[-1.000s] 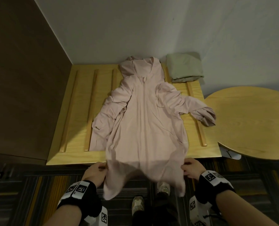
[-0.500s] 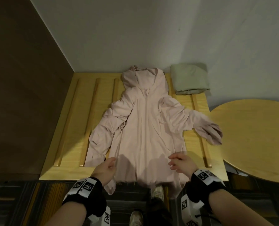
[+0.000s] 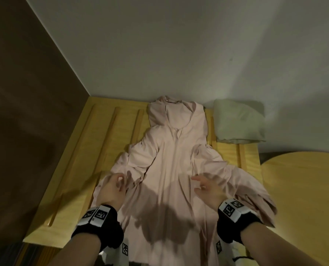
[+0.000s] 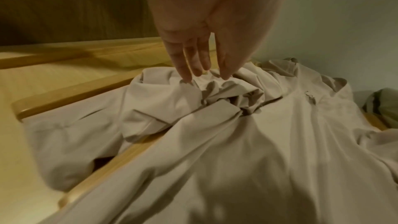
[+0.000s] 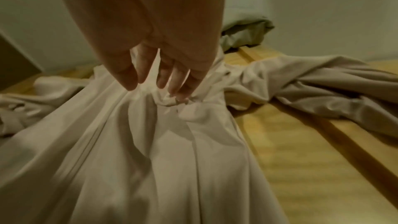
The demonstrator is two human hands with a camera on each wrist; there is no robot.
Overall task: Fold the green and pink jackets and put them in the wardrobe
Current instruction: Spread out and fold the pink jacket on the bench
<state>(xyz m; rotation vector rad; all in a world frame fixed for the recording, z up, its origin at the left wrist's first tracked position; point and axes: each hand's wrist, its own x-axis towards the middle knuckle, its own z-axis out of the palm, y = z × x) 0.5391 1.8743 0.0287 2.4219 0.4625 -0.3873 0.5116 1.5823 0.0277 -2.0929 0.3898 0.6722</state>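
- The left hand (image 3: 111,189) has let go of the hem it was pulling a second ago and moved up the slatted wooden surface (image 3: 67,179); it now hovers with fingers (image 4: 189,64) loose and spread, holding nothing, over the bunched left sleeve.
- The pink jacket (image 3: 171,166) now lies flat, zipped side up, hood at the far edge, hem hanging over the near edge. Spreading looks done; I'd say sleeve folding comes next.
- The right hand (image 3: 207,189) has likewise released the hem, fingers (image 5: 172,81) open just over the cloth.
- The green jacket (image 3: 238,123) sits already folded at the far right corner.
- Count: two jackets, two hands; no wardrobe in view.
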